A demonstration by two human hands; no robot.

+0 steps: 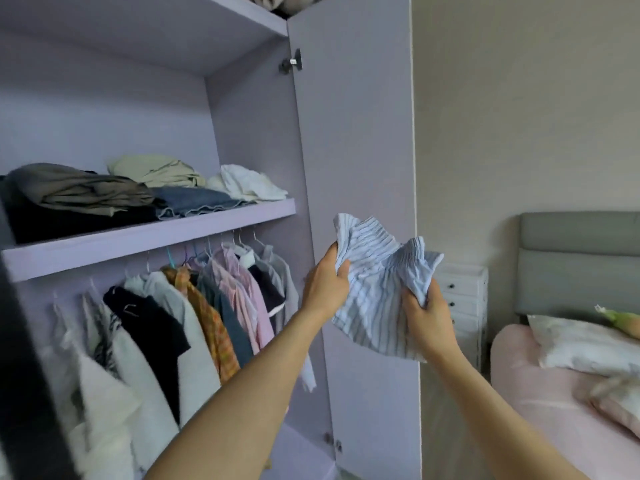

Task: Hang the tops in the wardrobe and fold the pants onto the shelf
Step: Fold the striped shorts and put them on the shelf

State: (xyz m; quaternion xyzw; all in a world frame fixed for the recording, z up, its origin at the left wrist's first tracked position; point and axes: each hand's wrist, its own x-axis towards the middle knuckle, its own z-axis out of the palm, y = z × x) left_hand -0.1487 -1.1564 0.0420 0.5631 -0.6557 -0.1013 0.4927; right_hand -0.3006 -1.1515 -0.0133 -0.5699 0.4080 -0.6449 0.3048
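Before the open lilac wardrobe door, both hands hold up a blue-and-white striped garment with a gathered elastic band along its upper edge; whether it is shorts or a top cannot be told. Left hand grips the garment's left edge, fingers curled round a bunch of fabric. Right hand grips the right edge just below the gathered band, thumb and fingers closed on the cloth. Garment is crumpled, held in the air, clear of the shelf and to the right of it. Shelf carries folded items: an olive-grey pair over dark fabric at left, a beige piece behind, a blue denim piece at the front, and a white piece at the right end. Below the shelf, tops hang on hangers: white garments, a black top, an orange plaid shirt, a pink striped shirt and a grey shirt. At right stand a white drawer unit and a bed with pink sheet, grey headboard and pillow.
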